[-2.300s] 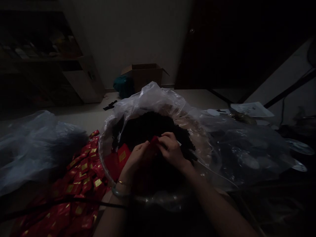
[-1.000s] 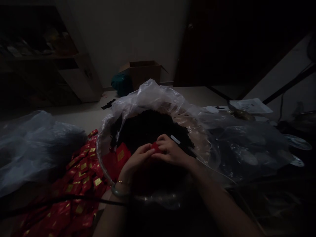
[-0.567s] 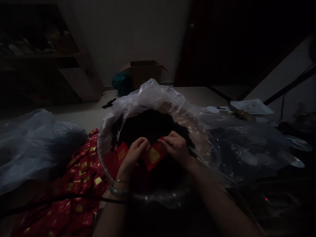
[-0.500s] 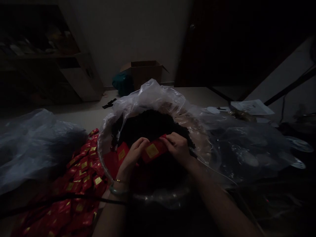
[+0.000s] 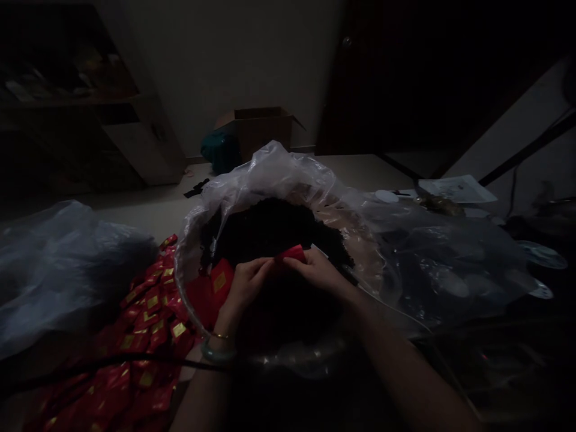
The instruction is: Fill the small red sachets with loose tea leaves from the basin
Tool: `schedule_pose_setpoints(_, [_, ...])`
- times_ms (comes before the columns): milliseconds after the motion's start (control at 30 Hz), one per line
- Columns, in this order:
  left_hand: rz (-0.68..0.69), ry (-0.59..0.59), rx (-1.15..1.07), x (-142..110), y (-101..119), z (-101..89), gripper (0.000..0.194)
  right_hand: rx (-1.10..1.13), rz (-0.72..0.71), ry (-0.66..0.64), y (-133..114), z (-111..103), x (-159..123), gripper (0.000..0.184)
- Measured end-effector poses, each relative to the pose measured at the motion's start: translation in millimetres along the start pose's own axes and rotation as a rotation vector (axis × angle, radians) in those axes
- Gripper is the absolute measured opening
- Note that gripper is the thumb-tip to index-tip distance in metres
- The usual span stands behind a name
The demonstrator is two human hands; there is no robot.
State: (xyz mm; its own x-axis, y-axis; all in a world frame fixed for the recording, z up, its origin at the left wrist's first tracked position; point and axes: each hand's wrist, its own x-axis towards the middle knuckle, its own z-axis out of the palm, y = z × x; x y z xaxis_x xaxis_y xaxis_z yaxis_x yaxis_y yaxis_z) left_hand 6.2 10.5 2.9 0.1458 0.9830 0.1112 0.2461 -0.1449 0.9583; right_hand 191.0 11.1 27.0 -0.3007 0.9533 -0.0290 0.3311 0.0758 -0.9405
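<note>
Both hands meet over a round, plastic-lined container point(image 5: 182, 300) heaped with dark, loose, crumbly stuff point(image 5: 270, 228). A small red packet point(image 5: 293, 253) is pinched between them; its upper edge shows, and the rest is hidden by fingers and shadow. My left hand point(image 5: 247, 279), with a bangle at the wrist, closes on the packet's left end. On its right end is my right hand point(image 5: 317, 268), thumb pressed against it. A pale edge point(image 5: 318, 249) shows just behind the right hand. More red packets with gold squares point(image 5: 220, 281) lie inside the container's left side.
A large pile of red packets point(image 5: 153, 318) spreads left of the container, beside a bulky clear plastic bag point(image 5: 67, 270). Plastic sheeting point(image 5: 450, 264) covers the right side. An open cardboard box point(image 5: 265, 129) and a teal bag point(image 5: 220, 150) stand by the wall. A dark cord point(image 5: 112, 360) crosses lower left.
The packet has turned between my hands: its gold square, facing me before, is now out of sight. My hands have drawn closer together. The view has shifted slightly.
</note>
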Motion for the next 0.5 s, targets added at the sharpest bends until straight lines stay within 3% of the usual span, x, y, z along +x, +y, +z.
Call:
schedule_pose_setpoints(100, [-0.225, -0.094, -0.146, 0.4, 8.6, -6.2, 0.05, -0.245, -0.183, 0.007, 1.6, 1.0, -0.3, 0.019])
schedule_pose_setpoints(200, [-0.337, -0.144, -0.204, 0.1, 13.2, -11.6, 0.05, -0.351, -0.302, -0.051, -2.0, 2.3, -2.7, 0.019])
schedule_pose_setpoints(333, [-0.379, -0.237, -0.254, -0.4, 12.2, -10.4, 0.05, -0.267, -0.261, -0.167, -4.3, 4.0, -4.2, 0.014])
schedule_pose_setpoints(500, [-0.374, -0.352, -0.316, -2.2, 10.7, -9.8, 0.053, -0.115, -0.235, -0.301, 1.2, 3.0, -1.6, 0.024])
